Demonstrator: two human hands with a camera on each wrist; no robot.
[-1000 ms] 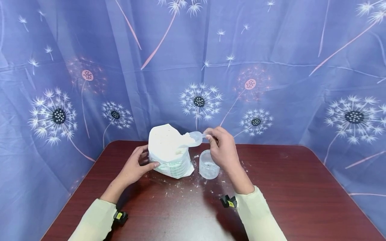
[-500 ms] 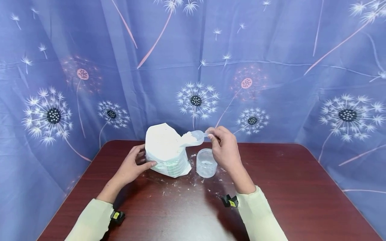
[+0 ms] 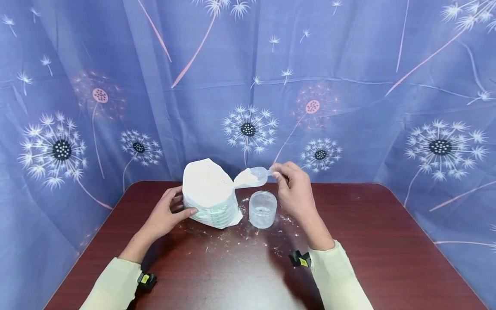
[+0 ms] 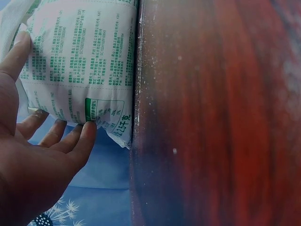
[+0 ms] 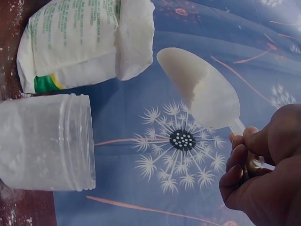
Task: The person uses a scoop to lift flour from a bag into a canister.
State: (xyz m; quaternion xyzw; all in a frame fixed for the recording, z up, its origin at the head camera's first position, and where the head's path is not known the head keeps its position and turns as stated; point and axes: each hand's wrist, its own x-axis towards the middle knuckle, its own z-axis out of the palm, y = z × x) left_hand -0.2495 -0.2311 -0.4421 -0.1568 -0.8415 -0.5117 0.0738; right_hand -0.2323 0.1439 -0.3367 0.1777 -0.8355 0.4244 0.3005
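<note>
A white paper-like bag of white powder point(image 3: 207, 183) with green print stands on the table, its top open. My left hand point(image 3: 162, 215) holds it at its left side, thumb point(image 4: 18, 54) on the printed face and fingertips point(image 4: 87, 129) against the side. My right hand point(image 3: 296, 189) pinches the handle of a translucent plastic scoop point(image 3: 257, 175), raised level with the bag's rim. White powder fills the scoop's front part in the right wrist view. Below the scoop stands a clear plastic jar point(image 3: 262, 211), uncovered, with whitish residue inside.
Powder specks lie scattered over the dark red wooden table point(image 3: 232, 275) around the jar and bag. A blue dandelion-patterned curtain point(image 3: 348, 107) hangs behind and beside the table.
The powder-laden scoop has drawn slightly rightward, away from the bag's opening and over the jar's back edge. My left hand stays on the bag; the head view has shifted a little.
</note>
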